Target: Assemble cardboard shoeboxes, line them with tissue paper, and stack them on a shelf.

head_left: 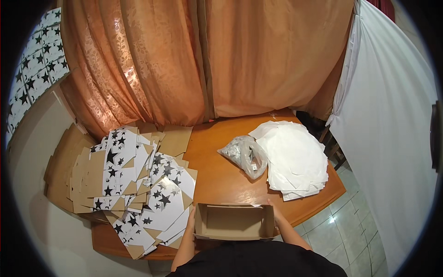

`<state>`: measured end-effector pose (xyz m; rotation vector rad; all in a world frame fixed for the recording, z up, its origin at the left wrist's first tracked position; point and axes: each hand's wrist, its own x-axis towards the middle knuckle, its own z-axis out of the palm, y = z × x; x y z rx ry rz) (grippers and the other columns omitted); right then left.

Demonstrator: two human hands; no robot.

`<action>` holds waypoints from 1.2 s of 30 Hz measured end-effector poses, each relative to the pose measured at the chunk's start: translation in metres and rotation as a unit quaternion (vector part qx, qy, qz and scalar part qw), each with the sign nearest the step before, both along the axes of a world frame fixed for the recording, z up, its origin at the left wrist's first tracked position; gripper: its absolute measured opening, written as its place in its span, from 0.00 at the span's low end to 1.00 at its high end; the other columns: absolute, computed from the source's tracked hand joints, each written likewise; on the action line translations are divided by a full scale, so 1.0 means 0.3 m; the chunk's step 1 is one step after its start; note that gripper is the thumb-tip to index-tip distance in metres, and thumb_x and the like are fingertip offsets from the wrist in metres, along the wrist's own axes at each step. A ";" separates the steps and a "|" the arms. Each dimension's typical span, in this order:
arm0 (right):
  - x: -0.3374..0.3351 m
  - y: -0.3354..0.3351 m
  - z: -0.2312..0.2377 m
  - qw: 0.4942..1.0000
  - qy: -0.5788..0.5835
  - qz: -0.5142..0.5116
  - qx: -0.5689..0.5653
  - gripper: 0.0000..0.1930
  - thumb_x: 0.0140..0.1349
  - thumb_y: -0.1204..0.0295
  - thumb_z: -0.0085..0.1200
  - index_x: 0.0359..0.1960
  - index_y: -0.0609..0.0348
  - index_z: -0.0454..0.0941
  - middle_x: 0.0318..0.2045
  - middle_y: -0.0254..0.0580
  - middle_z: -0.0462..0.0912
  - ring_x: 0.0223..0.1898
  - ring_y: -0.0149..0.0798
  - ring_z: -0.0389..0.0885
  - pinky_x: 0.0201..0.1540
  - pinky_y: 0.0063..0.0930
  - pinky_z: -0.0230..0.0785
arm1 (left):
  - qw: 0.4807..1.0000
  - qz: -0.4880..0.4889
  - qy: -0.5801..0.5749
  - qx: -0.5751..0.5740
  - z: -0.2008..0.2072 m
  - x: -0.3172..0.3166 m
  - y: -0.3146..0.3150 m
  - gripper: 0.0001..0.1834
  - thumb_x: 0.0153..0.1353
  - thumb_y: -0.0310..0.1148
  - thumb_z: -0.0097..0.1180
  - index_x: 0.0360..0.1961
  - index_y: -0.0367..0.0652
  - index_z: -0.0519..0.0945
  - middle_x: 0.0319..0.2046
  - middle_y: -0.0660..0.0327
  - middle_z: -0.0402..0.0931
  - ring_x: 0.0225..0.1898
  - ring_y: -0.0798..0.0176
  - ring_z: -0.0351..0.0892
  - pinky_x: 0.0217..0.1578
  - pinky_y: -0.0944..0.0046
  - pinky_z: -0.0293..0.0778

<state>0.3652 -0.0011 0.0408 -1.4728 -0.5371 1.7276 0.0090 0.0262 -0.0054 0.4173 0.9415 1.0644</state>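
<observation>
An open, shallow brown cardboard box [237, 222] is held at the table's near edge, close to my body. Its inside is bare. My left hand [190, 222] grips the left end wall, and my right hand [277, 215] holds the right end; most fingers of both hands are hidden behind the cardboard. To the left lies a loose, overlapping heap of flat cardboard box blanks [159, 196], white with black and grey stars on one face and plain brown on the other.
A crumpled clear plastic bag [253, 159] with small contents I cannot make out lies beyond the box. Beside it is a stack of white paper sheets [297, 159]. Orange curtains [277, 55] hang behind the wooden table [207, 177]; a white cloth [387, 115] hangs at right.
</observation>
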 end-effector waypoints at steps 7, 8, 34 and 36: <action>-0.012 -0.014 -0.064 0.996 0.062 -0.043 0.046 0.26 0.63 0.47 0.37 0.43 0.57 0.75 0.34 0.43 0.79 0.34 0.37 0.77 0.38 0.30 0.71 | 0.994 0.055 -0.074 0.051 -0.013 0.030 -0.008 0.22 0.66 0.46 0.43 0.50 0.40 0.74 0.43 0.59 0.76 0.42 0.63 0.77 0.43 0.66 0.74; -0.040 -0.010 -0.033 0.994 0.075 -0.062 0.039 0.24 0.61 0.48 0.40 0.42 0.56 0.75 0.33 0.43 0.79 0.33 0.37 0.77 0.37 0.29 0.71 | 0.994 0.058 -0.073 0.048 -0.023 0.023 -0.021 0.22 0.66 0.46 0.43 0.50 0.40 0.74 0.43 0.59 0.76 0.42 0.63 0.77 0.43 0.66 0.74; 0.013 0.209 0.017 0.921 -0.294 -0.175 0.187 0.09 0.55 0.70 0.49 0.29 0.63 0.77 0.25 0.39 0.78 0.28 0.33 0.75 0.33 0.25 0.67 | 0.971 0.069 0.208 0.093 -0.147 -0.046 0.250 0.23 0.62 0.50 0.47 0.40 0.40 0.78 0.33 0.62 0.78 0.32 0.65 0.79 0.32 0.67 0.74; 0.074 0.171 0.019 0.948 -0.213 -0.156 0.177 0.11 0.58 0.68 0.47 0.34 0.62 0.77 0.31 0.40 0.79 0.33 0.33 0.76 0.35 0.24 0.67 | 0.983 0.052 0.165 0.060 -0.062 0.019 0.236 0.24 0.62 0.51 0.46 0.44 0.39 0.76 0.37 0.60 0.77 0.37 0.64 0.78 0.37 0.66 0.73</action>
